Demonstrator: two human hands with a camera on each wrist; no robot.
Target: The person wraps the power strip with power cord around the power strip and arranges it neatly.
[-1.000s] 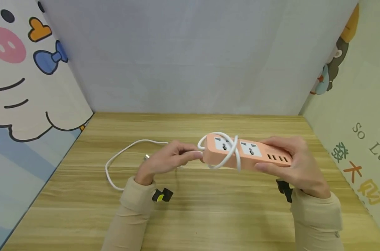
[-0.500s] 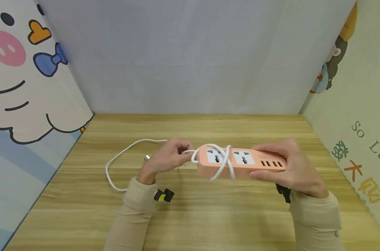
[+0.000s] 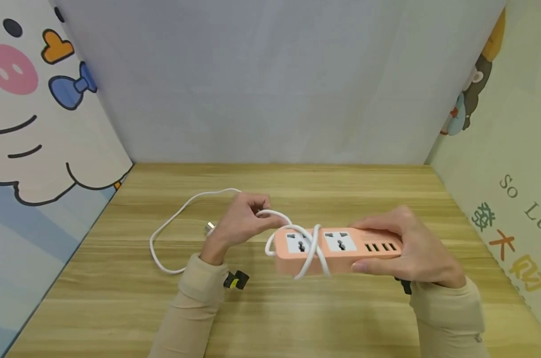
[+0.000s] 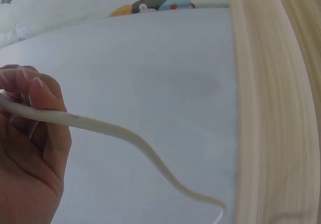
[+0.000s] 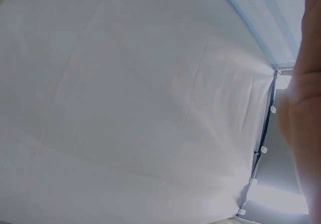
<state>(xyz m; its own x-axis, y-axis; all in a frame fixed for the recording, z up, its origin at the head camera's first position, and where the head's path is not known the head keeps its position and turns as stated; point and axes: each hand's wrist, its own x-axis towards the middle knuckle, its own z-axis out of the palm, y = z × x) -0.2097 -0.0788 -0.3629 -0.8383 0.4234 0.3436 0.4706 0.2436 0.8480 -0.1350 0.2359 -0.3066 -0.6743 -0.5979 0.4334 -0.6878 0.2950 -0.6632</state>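
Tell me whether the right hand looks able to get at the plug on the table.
Probably not: the right hand grips the peach power strip, and in the head view the left hand, pinching the white cord, lies between it and the partly hidden plug.

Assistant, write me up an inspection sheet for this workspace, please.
Surface: wood-grain table, partly hidden by the arms.
Job's things: peach power strip, two socket panels and four ports visible.
Clutter: nothing seen.
Hands: left hand pinches the white cord; right hand grips the strip's port end.
Cables: cord crosses itself over the strip; more curves across the table, plug partly hidden.
Surroundings: pale backdrop, cartoon panel left, lettered panel right.
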